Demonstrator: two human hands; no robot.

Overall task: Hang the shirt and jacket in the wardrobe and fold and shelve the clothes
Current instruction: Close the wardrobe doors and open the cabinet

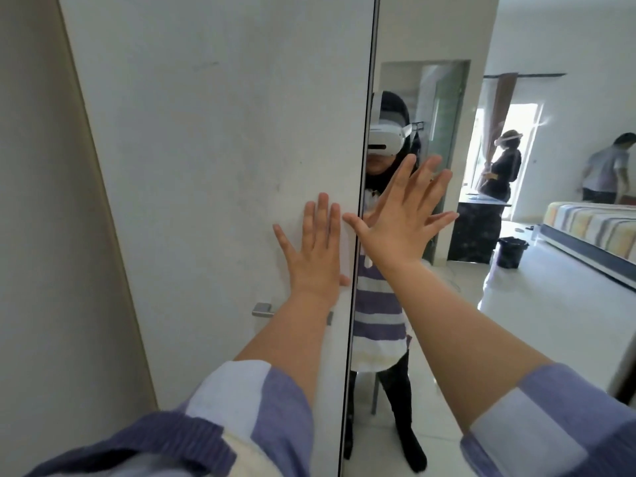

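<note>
Two wardrobe doors fill the view, both closed. My left hand [315, 246] lies flat, fingers spread, on the white left door [213, 149] close to its right edge. My right hand [401, 220] presses flat with fingers spread on the mirrored right door [430, 321]. Neither hand holds anything. A metal handle [263, 309] sits on the white door just below my left wrist, partly hidden by my forearm. No shirt, jacket or loose clothes show; the wardrobe's inside is hidden.
A beige wall [51, 235] flanks the wardrobe on the left. The mirror reflects me in a striped top, a bed with striped bedding [592, 225], a dark bucket [512, 252] on a white floor, a dark counter, and two people near a bright doorway.
</note>
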